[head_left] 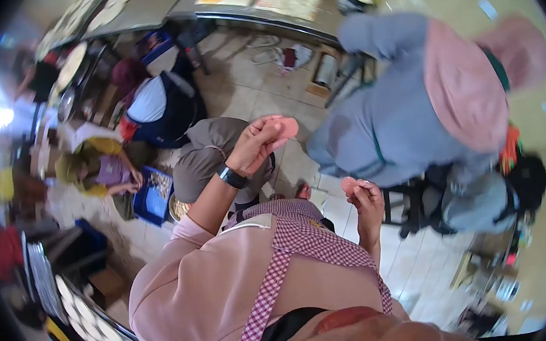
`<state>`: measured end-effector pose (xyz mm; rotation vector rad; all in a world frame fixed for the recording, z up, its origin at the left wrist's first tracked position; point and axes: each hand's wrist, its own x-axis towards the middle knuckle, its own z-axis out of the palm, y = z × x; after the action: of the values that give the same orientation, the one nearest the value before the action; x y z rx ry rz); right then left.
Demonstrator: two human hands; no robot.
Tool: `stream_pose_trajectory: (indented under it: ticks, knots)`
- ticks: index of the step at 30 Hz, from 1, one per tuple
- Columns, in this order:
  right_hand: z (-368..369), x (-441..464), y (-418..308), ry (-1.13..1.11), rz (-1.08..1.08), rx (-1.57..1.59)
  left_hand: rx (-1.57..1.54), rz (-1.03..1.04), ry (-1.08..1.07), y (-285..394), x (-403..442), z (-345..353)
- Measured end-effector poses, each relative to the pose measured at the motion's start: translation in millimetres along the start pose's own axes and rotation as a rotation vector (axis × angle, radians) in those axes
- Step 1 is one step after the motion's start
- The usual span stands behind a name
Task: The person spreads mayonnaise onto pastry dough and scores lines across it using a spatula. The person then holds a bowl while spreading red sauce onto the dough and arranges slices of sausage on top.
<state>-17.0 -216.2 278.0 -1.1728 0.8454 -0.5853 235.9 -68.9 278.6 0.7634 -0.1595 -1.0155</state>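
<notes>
My left hand (pixel 259 144), with a dark watch (pixel 233 177) at the wrist, is raised in front of me and pinches a flat, round pink piece (pixel 287 128) at its edge. Lower and to the right, my right hand (pixel 368 201) holds a smaller-looking round pink piece (pixel 349 185) between fingers and thumb. The two hands are well apart, both above the tiled floor. A checked apron (pixel 298 233) covers my front below them.
A person in grey with a pink head covering (pixel 463 82) stands close on the right. Several people sit or crouch at left, near a blue tray (pixel 152 195) of small pieces. A long table (pixel 171 4) crosses the top; round white sheets (pixel 98 325) lie lower left.
</notes>
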Motion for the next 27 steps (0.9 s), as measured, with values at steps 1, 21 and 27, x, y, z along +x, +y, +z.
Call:
stream_pose_trajectory:
  ticks: [1, 21, 27]
  knots:
    - [3.3, 20.1, -5.7, -0.071, 0.013, -0.024, -0.035, 0.032, 0.006, 3.3, 3.5, -2.9]
    - [201.7, 282.9, -11.1, -0.733, 0.147, -0.139, -0.158, 0.663, 0.913, 16.5, -69.3, -71.7]
    - [281.9, 320.8, -9.9, -0.754, 0.082, -0.166, -0.197, 0.808, 1.135, 17.8, -99.7, -108.5]
